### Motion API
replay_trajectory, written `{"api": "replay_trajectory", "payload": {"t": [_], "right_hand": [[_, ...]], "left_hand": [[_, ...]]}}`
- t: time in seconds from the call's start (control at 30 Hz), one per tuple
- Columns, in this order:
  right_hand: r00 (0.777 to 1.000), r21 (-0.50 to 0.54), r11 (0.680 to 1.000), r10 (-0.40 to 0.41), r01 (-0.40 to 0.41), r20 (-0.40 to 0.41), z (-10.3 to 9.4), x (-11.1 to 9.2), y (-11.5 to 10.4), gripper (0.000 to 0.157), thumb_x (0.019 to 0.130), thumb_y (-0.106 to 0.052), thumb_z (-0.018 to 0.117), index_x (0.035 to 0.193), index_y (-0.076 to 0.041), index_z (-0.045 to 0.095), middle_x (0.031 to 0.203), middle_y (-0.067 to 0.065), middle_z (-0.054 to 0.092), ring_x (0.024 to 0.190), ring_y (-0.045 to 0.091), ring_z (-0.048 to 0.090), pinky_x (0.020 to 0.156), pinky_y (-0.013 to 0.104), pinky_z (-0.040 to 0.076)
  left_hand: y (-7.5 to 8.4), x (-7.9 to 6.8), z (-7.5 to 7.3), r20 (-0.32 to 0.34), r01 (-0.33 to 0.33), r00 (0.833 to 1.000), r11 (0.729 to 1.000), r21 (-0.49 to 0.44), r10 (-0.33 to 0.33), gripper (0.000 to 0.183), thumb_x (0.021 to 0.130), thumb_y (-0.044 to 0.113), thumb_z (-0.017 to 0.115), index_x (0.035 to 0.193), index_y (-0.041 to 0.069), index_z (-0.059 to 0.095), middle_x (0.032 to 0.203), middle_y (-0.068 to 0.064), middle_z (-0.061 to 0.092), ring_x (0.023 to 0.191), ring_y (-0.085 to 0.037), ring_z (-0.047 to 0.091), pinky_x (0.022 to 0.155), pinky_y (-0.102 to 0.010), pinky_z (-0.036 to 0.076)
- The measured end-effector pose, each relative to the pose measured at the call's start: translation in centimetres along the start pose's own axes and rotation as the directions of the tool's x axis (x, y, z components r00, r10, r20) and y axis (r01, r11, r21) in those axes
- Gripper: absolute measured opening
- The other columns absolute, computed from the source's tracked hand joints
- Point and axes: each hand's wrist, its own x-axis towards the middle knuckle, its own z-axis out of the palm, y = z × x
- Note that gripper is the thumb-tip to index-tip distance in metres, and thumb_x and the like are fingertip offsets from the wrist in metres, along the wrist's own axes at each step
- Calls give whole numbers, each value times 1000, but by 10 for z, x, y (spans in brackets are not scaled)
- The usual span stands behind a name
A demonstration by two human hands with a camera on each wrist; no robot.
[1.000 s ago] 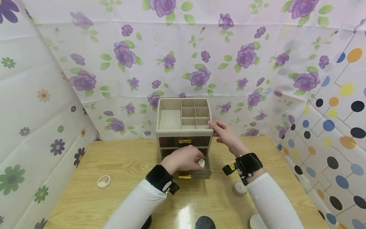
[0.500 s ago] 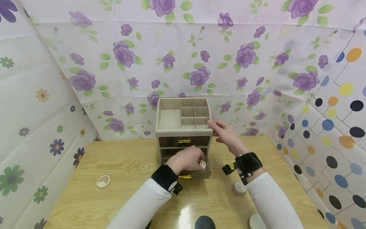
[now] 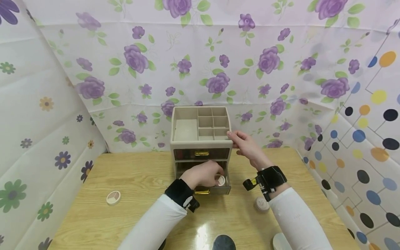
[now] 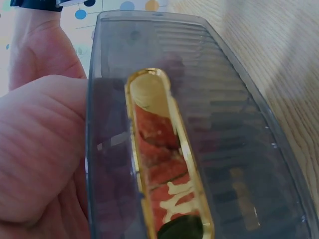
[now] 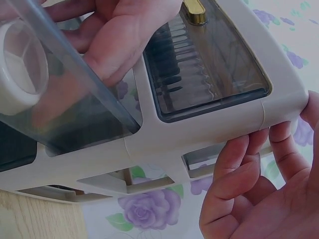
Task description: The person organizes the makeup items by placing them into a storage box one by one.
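Well short of the left hand (image 3: 204, 173), a dark round lid (image 3: 224, 242) and a pale round case (image 3: 279, 242) are cut off by the frame; a dark thing (image 3: 162, 244) is mostly hidden by the left sleeve (image 3: 156, 224). A small pot (image 3: 261, 204) is set nearer than the right hand (image 3: 247, 146), and a round palette (image 3: 113, 198) lies well apart, left of the left hand. These are judged to be still unsorted.

Farther on, a drawer (image 3: 220, 191) is already pulled out, and a white compact (image 3: 221, 180) is inside it, at the left hand's fingertips. Whether it is pinched or merely touched cannot be told, so the work is judged part done: the compact is yet to be let go or lifted, and the drawer to be pushed in. Beyond, the organizer (image 3: 200, 143) is gripped at its near right corner by the right hand; its top compartments are seen bare, and a floral cloth (image 3: 134, 86) is hung behind.

The drawer's gold handle (image 4: 172, 164) is shown large in the left wrist view, where the compact cannot be made out. In the right wrist view, the compact's three-part face is seen through the drawer's clear wall, and the right hand's bent fingers (image 5: 232, 174), partly hidden from the head, are shown against the organizer's edge.
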Motion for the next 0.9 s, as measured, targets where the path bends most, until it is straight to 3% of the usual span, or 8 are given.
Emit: {"api": "replay_trajectory", "payload": {"t": [0.2, 0.5, 0.67, 0.77, 0.9], "right_hand": [[1000, 3, 1000, -6, 6, -1, 1, 1, 1, 54, 88, -67, 58, 103, -15, 58, 94, 1, 59, 95, 24, 59, 69, 34, 41], [1000, 16, 1000, 4, -4, 5, 0, 1, 1, 51, 91, -64, 58, 103, -14, 57, 95, 2, 58, 99, 29, 55, 69, 32, 40], [1000, 21, 1000, 11, -11, 11, 0, 0, -2, 40, 97, -55, 55, 102, -16, 56, 92, 0, 55, 94, 25, 55, 70, 34, 40], [1000, 19, 1000, 10, -10, 12, 1, -2, -5, 36, 99, -52, 54, 101, -16, 57, 91, -1, 56, 94, 24, 55, 70, 35, 40], [1000, 16, 1000, -1, 1, 10, 0, 0, -2, 43, 95, -58, 56, 103, -16, 57, 97, 2, 59, 97, 24, 57, 71, 34, 40]], "left_hand": [[-1, -1, -1, 1, -8, 1000, 999, -41, 8, 28, 93, 5, 64, 120, 11, 69, 114, 0, 68, 88, -10, 56, 82, -25, 49], [-3, -4, -3, -3, -20, 1000, 997, -73, 19, 26, 95, 4, 60, 119, 11, 69, 112, 0, 67, 93, -12, 58, 84, -27, 49], [-4, -3, -3, -3, -19, 1000, 998, -66, 19, 25, 94, 5, 61, 117, 11, 69, 113, -1, 68, 97, -13, 59, 86, -28, 50], [-4, -4, -4, 3, -12, 1000, 998, -62, 12, 22, 94, 8, 64, 114, 11, 70, 103, 0, 68, 89, -13, 60, 79, -28, 51], [-4, -5, -6, 11, 6, 1000, 998, -60, -5, 19, 93, 12, 67, 111, 12, 70, 89, 2, 65, 76, -11, 57, 69, -27, 49]]}}
